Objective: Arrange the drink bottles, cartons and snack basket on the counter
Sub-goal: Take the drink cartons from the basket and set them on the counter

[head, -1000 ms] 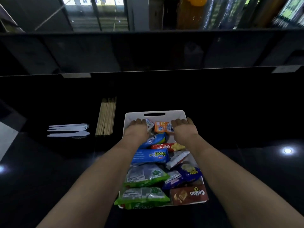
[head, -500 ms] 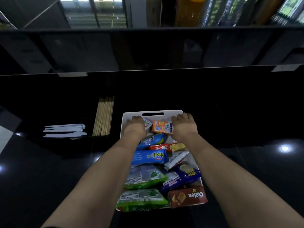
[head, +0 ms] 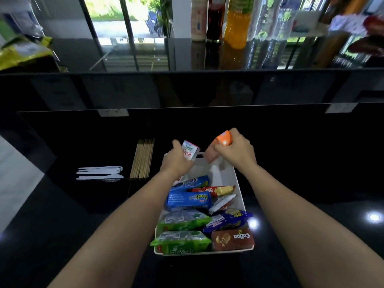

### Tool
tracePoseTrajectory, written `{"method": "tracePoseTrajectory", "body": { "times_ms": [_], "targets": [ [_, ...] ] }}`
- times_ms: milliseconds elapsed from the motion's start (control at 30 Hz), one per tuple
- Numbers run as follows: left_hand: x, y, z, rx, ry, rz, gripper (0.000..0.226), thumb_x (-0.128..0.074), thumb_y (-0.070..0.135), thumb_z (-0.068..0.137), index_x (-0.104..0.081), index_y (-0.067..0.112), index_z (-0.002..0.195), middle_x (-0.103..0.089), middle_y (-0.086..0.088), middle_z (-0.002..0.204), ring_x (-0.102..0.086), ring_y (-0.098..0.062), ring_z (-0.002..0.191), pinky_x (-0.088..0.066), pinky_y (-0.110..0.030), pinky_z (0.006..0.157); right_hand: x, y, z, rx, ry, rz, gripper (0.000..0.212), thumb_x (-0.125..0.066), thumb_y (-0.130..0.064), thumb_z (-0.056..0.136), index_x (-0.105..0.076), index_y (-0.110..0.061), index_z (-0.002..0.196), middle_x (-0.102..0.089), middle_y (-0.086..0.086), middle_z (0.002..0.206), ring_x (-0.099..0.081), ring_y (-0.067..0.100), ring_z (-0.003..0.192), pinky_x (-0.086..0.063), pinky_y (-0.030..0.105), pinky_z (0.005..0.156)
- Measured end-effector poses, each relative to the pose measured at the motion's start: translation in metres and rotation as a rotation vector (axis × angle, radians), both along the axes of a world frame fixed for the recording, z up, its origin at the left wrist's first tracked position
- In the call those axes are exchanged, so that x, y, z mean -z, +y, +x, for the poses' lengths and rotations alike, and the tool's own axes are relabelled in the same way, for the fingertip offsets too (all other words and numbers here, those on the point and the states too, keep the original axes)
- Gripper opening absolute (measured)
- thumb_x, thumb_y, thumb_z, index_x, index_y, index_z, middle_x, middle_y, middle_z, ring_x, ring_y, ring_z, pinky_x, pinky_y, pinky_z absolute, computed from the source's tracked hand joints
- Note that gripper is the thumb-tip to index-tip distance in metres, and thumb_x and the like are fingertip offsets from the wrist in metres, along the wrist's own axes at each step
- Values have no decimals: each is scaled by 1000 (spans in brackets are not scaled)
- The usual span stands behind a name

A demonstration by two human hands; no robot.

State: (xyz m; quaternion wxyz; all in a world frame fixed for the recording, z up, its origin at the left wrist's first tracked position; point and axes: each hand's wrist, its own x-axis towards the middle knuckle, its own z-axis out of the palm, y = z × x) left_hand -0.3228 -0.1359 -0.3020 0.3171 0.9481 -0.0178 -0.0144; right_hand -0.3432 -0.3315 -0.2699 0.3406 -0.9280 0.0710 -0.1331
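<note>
A white snack basket (head: 239, 183) sits on the black counter in front of me, packed with several snack packets at its near end; its far end is bare. My left hand (head: 176, 163) grips a small white carton (head: 190, 151) labelled "Unif Fresh", raised above the basket's far left corner. My right hand (head: 234, 151) grips a small orange carton (head: 222, 143), tilted, above the far right corner. Drink bottles (head: 236, 23) stand in a row on the raised counter at the back.
A bundle of wooden chopsticks (head: 143, 157) and white plastic cutlery (head: 99, 173) lie left of the basket. A tall dark step rises behind the basket up to the glossy upper counter (head: 145, 57). A yellow bag (head: 22, 53) lies at the upper left.
Both hands were resting in the basket's far end; each has since taken a carton and lifted it out. The view has tilted up, showing the upper counter and bottles.
</note>
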Motion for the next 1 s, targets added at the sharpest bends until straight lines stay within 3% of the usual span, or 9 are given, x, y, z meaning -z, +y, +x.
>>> {"method": "tracePoseTrajectory", "body": {
  "times_ms": [100,233,400,533,733,900,1000],
  "targets": [
    [-23,-3,-13,6,-125,-108,48,-68,38,76,-28,32,101,-62,3,90,-60,-16,71,-47,-33,52,-27,4,-8,117,-185,127,40,-62,-59,72,-48,-25,88,-60,-7,81,-58,15,72,-47,34,64],
    [-56,-4,-29,24,-417,-219,50,-66,48,77,-32,36,111,-59,12,88,-60,-3,72,-52,-30,56,-66,9,-13,203,-422,244,46,-63,-64,72,-45,-25,88,-58,-10,80,-58,8,70,-43,26,57],
    [-113,-11,-31,5,-711,-324,54,-63,53,79,-34,31,119,-57,11,99,-59,-3,81,-45,-14,59,-122,16,-5,240,-615,317,48,-63,-63,72,-40,-23,87,-57,-7,81,-58,12,71,-38,26,60],
    [-162,-14,-18,-27,-884,-426,56,-65,47,79,-35,26,121,-56,8,106,-59,-9,90,-44,-19,66,-166,26,12,219,-738,340,47,-63,-61,73,-42,-22,89,-56,-7,83,-54,11,70,-35,24,57],
    [-223,0,24,-72,-959,-526,58,-69,41,81,-34,18,122,-59,0,113,-63,-17,96,-57,-36,75,-221,43,58,150,-804,264,53,-59,-64,72,-48,-19,96,-61,-6,87,-58,13,73,-37,23,56],
    [-248,14,69,-116,-903,-489,56,-71,36,81,-33,18,118,-57,7,102,-62,-12,85,-48,-21,61,-240,64,100,102,-803,99,47,-60,-63,75,-40,-24,93,-55,-6,83,-54,14,71,-30,21,51],
    [-248,22,94,-153,-803,-447,54,-72,36,80,-31,22,113,-59,7,100,-61,-13,83,-45,-26,63,-236,71,124,91,-728,0,48,-59,-64,76,-40,-23,93,-53,-5,82,-51,14,69,-26,22,48]
  ]
}}
